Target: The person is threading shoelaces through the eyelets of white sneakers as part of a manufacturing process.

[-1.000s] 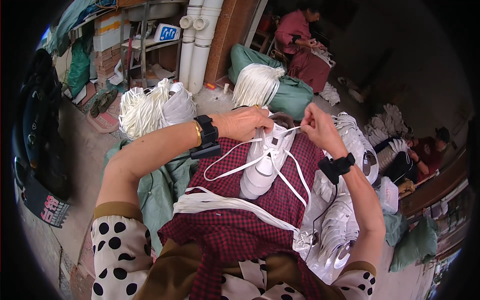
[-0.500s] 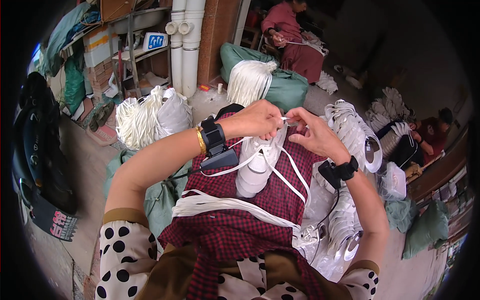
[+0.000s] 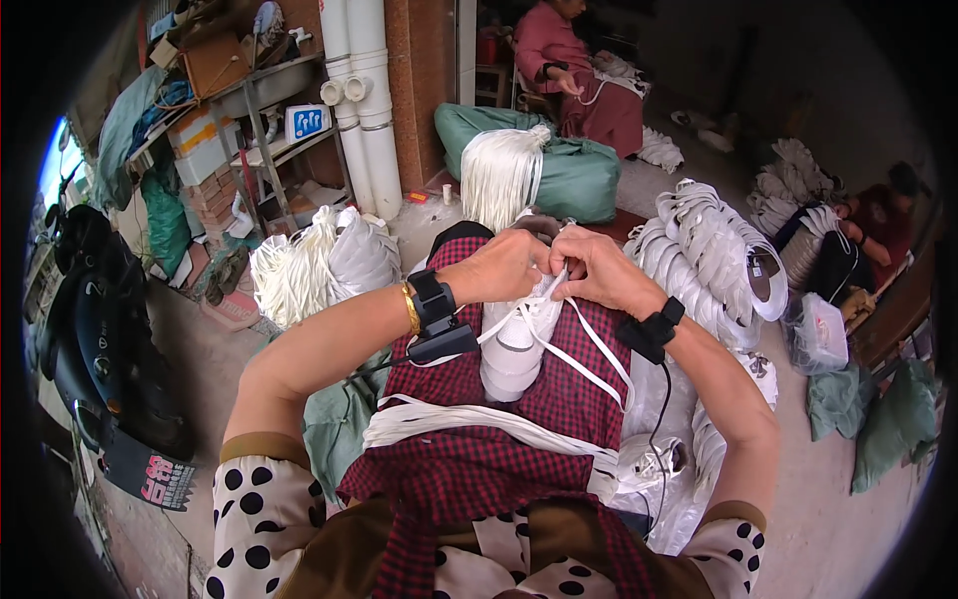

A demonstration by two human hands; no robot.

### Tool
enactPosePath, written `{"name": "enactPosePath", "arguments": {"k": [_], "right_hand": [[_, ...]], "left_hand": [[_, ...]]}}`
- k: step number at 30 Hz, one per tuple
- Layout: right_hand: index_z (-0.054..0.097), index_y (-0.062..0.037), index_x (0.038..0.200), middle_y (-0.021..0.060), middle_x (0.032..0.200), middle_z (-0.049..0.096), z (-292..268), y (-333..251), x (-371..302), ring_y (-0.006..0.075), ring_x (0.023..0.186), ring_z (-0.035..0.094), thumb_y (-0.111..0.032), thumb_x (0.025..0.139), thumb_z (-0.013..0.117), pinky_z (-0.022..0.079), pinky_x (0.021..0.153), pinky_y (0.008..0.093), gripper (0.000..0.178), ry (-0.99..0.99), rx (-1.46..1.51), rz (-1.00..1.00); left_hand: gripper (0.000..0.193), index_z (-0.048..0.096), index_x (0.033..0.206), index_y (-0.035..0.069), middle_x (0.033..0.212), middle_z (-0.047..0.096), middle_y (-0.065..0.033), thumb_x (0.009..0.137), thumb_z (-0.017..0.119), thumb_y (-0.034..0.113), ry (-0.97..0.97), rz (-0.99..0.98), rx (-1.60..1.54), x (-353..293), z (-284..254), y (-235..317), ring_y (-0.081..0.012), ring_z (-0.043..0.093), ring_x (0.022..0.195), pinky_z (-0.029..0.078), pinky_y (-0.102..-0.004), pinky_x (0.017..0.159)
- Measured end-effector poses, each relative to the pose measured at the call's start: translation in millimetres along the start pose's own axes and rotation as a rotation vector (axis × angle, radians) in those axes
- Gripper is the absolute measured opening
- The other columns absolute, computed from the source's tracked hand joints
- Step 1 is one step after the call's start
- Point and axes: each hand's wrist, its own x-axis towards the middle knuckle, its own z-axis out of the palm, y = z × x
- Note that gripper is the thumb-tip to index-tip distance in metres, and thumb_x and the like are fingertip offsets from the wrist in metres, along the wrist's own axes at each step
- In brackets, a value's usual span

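Note:
A white shoe upper [image 3: 513, 357] lies on the red-and-black checked apron [image 3: 454, 459] over my lap, with its toe toward me. Both hands meet over the upper's lacing area. There my left hand [image 3: 502, 266] is closed with its fingertips bent down at the eyelets, pinching a white shoelace. My right hand [image 3: 606, 270] pinches the lace [image 3: 591, 372] beside it, thumb and forefinger together. Loose lace ends trail from the upper across the apron. A bundle of white laces [image 3: 469, 423] lies across my lap. The fingertips partly hide the eyelets.
Stacked white shoe uppers [image 3: 699, 255] stand at my right. Lace bundles [image 3: 317, 262] sit at the left, and another bundle [image 3: 502, 170] hangs over a green sack [image 3: 584, 180] ahead. Two people work farther back, one in a pink top [image 3: 552, 45]. A black scooter [image 3: 105, 344] stands far left.
Both hands have come nearer me and closer together, down onto the upper. My right fingers, more spread before, are now pinched at the lace. The view has shifted slightly.

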Motion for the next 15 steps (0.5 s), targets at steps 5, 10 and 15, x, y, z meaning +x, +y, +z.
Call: {"name": "enactPosePath", "arguments": {"k": [5, 10, 15], "right_hand": [[0.056, -0.0033, 0.088, 0.0059, 0.096, 0.054, 2, -3, -4, 0.0172, 0.081, 0.058, -0.002, 0.066, 0.086, 0.053, 0.067, 0.0291, 0.037, 0.026, -0.004, -0.03], [0.056, -0.0033, 0.089, 0.0059, 0.096, 0.054, 3, -9, -4, 0.0166, 0.08, 0.058, -0.001, 0.067, 0.086, 0.054, 0.068, 0.0287, 0.036, 0.031, 0.014, -0.028], [0.056, -0.0032, 0.089, 0.0053, 0.099, 0.054, 3, -8, -8, 0.0155, 0.081, 0.06, 0.001, 0.067, 0.085, 0.055, 0.07, 0.0274, 0.037, 0.053, -0.005, 0.002]], "left_hand": [[0.008, 0.068, 0.087, -0.001, 0.068, 0.064, -0.0058, 0.082, 0.063, 0.002, -0.352, -0.383, -0.279, 5, -9, 14, -0.0125, 0.061, 0.06, 0.05, -0.0322, 0.057], [0.01, 0.065, 0.068, 0.002, 0.06, 0.064, -0.0071, 0.077, 0.06, 0.003, -0.466, -0.171, -0.035, 21, -11, 3, -0.0153, 0.063, 0.055, 0.047, -0.0305, 0.048], [0.011, 0.065, 0.067, 0.003, 0.062, 0.066, -0.0083, 0.076, 0.059, 0.005, -0.57, -0.321, -0.068, 29, -8, 3, -0.015, 0.065, 0.056, 0.047, -0.031, 0.047]]}}
